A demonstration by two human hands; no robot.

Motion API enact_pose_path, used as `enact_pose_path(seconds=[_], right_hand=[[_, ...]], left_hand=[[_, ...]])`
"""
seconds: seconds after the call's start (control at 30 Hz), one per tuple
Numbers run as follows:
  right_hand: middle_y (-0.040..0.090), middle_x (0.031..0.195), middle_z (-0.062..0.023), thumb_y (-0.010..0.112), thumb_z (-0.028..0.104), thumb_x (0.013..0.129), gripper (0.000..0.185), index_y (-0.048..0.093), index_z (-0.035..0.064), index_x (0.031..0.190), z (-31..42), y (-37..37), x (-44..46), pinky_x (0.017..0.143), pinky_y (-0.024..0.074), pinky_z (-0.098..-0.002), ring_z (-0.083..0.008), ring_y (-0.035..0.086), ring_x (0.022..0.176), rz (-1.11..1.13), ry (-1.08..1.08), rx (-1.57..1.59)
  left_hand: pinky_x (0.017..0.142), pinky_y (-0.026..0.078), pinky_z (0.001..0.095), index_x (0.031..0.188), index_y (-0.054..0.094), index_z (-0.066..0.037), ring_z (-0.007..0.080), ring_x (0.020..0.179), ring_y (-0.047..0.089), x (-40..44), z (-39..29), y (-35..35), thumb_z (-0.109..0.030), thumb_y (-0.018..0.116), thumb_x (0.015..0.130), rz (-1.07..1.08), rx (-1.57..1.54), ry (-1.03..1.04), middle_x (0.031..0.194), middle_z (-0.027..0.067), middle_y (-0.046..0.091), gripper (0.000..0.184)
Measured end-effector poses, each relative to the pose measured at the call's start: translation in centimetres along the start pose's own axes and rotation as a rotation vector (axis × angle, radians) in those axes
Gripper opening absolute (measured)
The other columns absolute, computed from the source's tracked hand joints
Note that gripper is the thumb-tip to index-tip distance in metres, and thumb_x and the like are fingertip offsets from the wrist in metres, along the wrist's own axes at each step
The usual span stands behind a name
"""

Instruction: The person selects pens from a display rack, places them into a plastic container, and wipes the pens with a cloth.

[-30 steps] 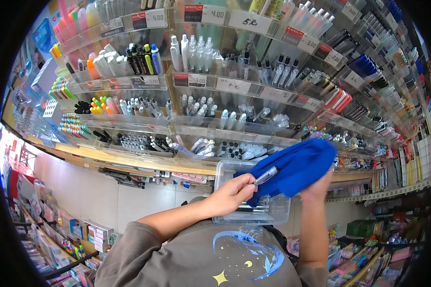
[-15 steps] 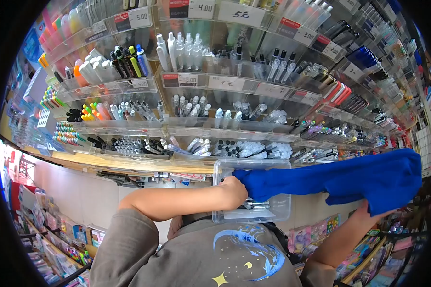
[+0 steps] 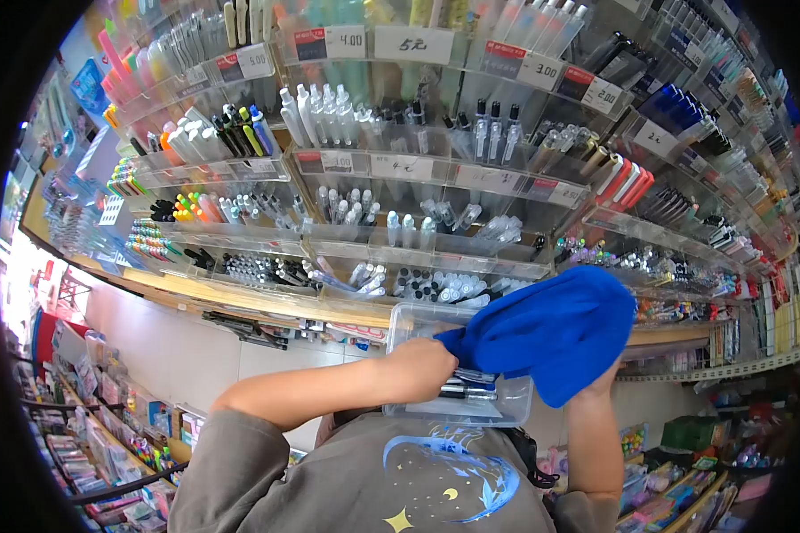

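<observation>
Cloth [image 3: 556,324], bright blue and bunched in folds, stretches from above the middle of a clear bin [image 3: 420,325] out past its right edge, hiding the bin's far right corner. The left hand [image 3: 420,369] is curled into a fist over the bin's left half, pinching the cloth's narrow end; whether anything else is inside the fist cannot be told. The right hand [image 3: 603,382] is beyond the bin's right edge, under the cloth's wide end; its fingers are hidden, so their grip cannot be told. Pens [image 3: 473,389] lie in the bin, just beside the left hand. The bin's near edge is close to a grey shirt [image 3: 329,484]; its far edge is near the wooden front edge of a rack [image 3: 240,303], where upright pens fill clear trays behind price tags [image 3: 412,43]. Pale floor tiles [image 3: 173,333] show below the rack.
</observation>
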State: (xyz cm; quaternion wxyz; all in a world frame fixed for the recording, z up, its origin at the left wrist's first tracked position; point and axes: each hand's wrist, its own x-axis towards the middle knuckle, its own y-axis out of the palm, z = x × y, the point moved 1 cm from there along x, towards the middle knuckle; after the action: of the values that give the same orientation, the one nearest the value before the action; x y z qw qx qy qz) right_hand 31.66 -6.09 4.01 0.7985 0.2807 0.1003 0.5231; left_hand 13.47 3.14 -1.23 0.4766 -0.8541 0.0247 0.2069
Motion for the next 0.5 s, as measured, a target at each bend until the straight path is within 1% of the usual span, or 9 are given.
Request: enact_pose_path(seconds=[0.07,0.17,0.23,0.27,0.3,0.33,0.4,0.47,0.5], right_hand=[[0.053,0.109,-0.0126,0.036,0.039,0.090,0.046,0.044,0.0019,0.115,-0.7,-0.6,0.7,0.086,0.0430,-0.0371,-0.0237,0.053,0.098,0.061,0.070,-0.014],[0.054,0.107,-0.0132,0.036,0.038,0.089,0.044,0.045,0.0010,0.113,-0.8,-0.7,2.0,0.085,0.0435,-0.0371,-0.0241,0.053,0.097,0.264,0.108,0.063],[0.055,0.101,-0.0141,0.037,0.035,0.089,0.042,0.047,-0.0007,0.109,-1.1,-0.5,2.1,0.081,0.0444,-0.0363,-0.0237,0.055,0.091,0.195,0.163,0.015],[0.056,0.097,-0.0142,0.037,0.034,0.088,0.041,0.049,-0.0017,0.106,-1.5,-0.6,2.2,0.078,0.0450,-0.0356,-0.0232,0.055,0.087,0.174,0.182,0.024],[0.057,0.094,-0.0144,0.037,0.032,0.088,0.040,0.050,-0.0027,0.103,-1.9,-0.9,2.3,0.076,0.0455,-0.0349,-0.0226,0.056,0.084,0.153,0.200,0.033],[0.057,0.095,-0.0119,0.043,0.022,0.087,0.032,0.049,-0.0017,0.107,-2.2,-1.5,2.3,0.076,0.0460,-0.0325,-0.0202,0.057,0.083,0.206,0.276,0.019],[0.058,0.096,-0.0091,0.048,0.014,0.085,0.028,0.048,-0.0003,0.110,-2.6,-1.3,1.6,0.076,0.0459,-0.0299,-0.0172,0.057,0.083,0.199,0.320,-0.056],[0.057,0.096,-0.0045,0.056,0.002,0.081,0.034,0.047,0.0025,0.114,-2.9,-0.9,1.6,0.075,0.0451,-0.0252,-0.0116,0.055,0.083,0.242,0.398,-0.097],[0.057,0.094,-0.0023,0.057,0.005,0.081,0.034,0.047,0.0023,0.114,-3.4,-0.8,1.6,0.074,0.0445,-0.0237,-0.0098,0.054,0.083,0.286,0.371,-0.130]], left_hand=[[0.066,0.047,0.0364,0.084,0.059,0.000,0.0332,0.073,0.058,-1.9,-0.4,-1.3,-0.013,0.055,0.077,-0.172,-0.180,-0.011,0.077,0.0185,0.059,0.016],[0.065,0.045,0.0339,0.087,0.057,0.001,0.0235,0.071,0.059,-5.1,-1.7,-5.1,-0.013,0.053,0.083,-0.181,-0.522,-0.078,0.077,0.0142,0.060,0.015],[0.062,0.043,0.0270,0.088,0.054,0.000,0.0123,0.067,0.053,-5.7,-0.7,-3.4,-0.010,0.053,0.085,-0.393,-0.897,-0.024,0.073,0.0060,0.057,0.011],[0.064,0.040,0.0220,0.086,0.052,-0.001,0.0063,0.071,0.047,-5.7,-0.6,-2.7,-0.006,0.054,0.085,-0.435,-1.092,-0.026,0.075,0.0007,0.053,0.005],[0.066,0.040,0.0221,0.086,0.052,-0.002,0.0068,0.072,0.047,-5.8,-1.1,-2.5,-0.006,0.053,0.085,-0.482,-1.181,-0.036,0.076,0.0008,0.053,0.005],[0.067,0.040,0.0222,0.087,0.052,-0.002,0.0072,0.074,0.048,-5.8,-1.7,-2.3,-0.006,0.053,0.085,-0.530,-1.272,-0.045,0.077,0.0009,0.053,0.004],[0.071,0.040,0.0222,0.086,0.050,-0.003,0.0080,0.077,0.048,-5.4,-3.2,-2.0,-0.006,0.054,0.085,-0.618,-1.409,-0.057,0.080,0.0014,0.052,0.005],[0.062,0.038,0.0190,0.091,0.048,-0.006,0.0060,0.074,0.048,-4.8,-4.0,-1.1,-0.009,0.053,0.086,-0.648,-1.446,-0.085,0.081,0.0006,0.054,0.008],[0.058,0.037,0.0175,0.093,0.046,-0.007,0.0050,0.072,0.048,-4.5,-4.4,-0.9,-0.009,0.053,0.086,-0.643,-1.500,-0.125,0.082,0.0003,0.055,0.010]])
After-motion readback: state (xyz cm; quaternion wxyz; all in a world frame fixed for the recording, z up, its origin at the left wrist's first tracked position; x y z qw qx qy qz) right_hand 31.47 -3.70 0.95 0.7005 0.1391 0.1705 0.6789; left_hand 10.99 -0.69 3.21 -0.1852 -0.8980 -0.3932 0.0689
